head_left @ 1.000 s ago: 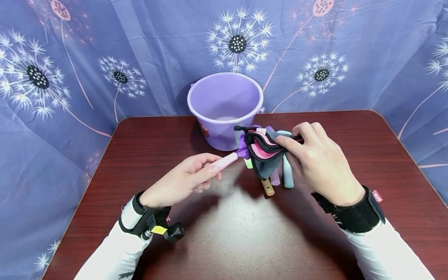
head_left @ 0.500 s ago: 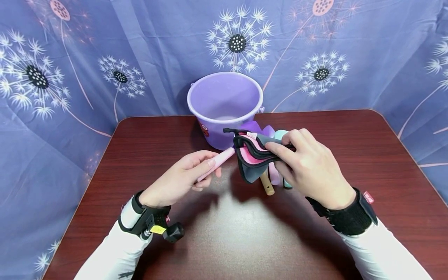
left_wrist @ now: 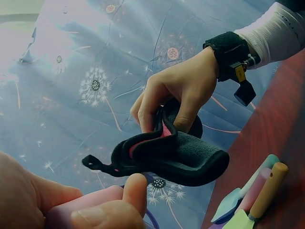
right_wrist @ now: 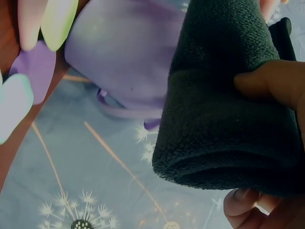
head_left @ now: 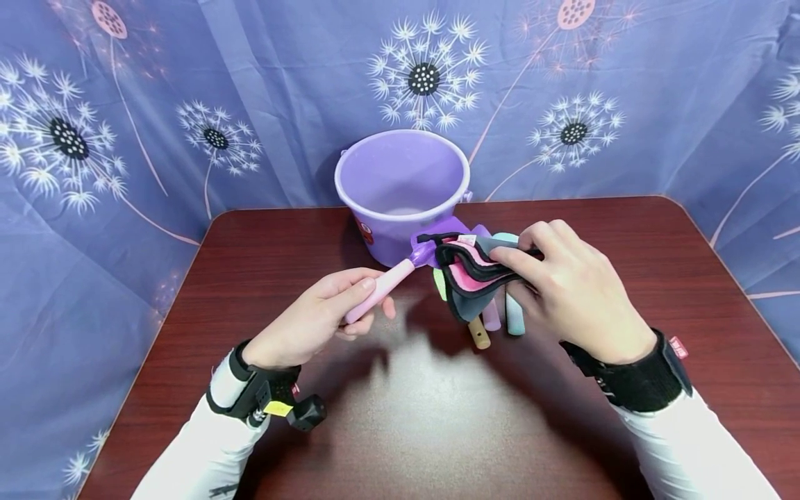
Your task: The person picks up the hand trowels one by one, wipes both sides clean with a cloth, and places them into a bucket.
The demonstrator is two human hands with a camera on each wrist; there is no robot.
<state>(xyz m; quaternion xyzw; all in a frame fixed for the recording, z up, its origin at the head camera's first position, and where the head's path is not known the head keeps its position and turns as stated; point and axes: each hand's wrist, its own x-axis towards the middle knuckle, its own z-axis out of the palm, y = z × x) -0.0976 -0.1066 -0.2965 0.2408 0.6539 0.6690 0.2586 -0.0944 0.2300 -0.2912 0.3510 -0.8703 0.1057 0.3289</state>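
Observation:
In the head view my left hand [head_left: 325, 309] holds a utensil by its pink handle [head_left: 378, 292], thumb along the top. Its purple head [head_left: 423, 254] points up and right, partly hidden behind a folded cloth [head_left: 470, 309]. The cloth is dark grey fleece with a pink inner side, black edging, a hanging loop and a white tag. My right hand [head_left: 565, 292] pinches it from above on the right, its left end overlapping the purple head. From the right wrist camera the cloth [right_wrist: 224, 124] fills much of the view, thumb pressed on its side.
A purple bucket [head_left: 400, 229] stands at the table's back edge against a dandelion-print curtain [head_left: 300, 104]. Below the cloth lie several small utensils, among them ones with a tan handle [head_left: 479, 335], a lilac handle [head_left: 492, 317] and a light-blue handle [head_left: 515, 319].
The cloth in my right hand went left over the purple head, then back right, uncovering its neck. My left hand has drawn the pink handle slightly down and left.

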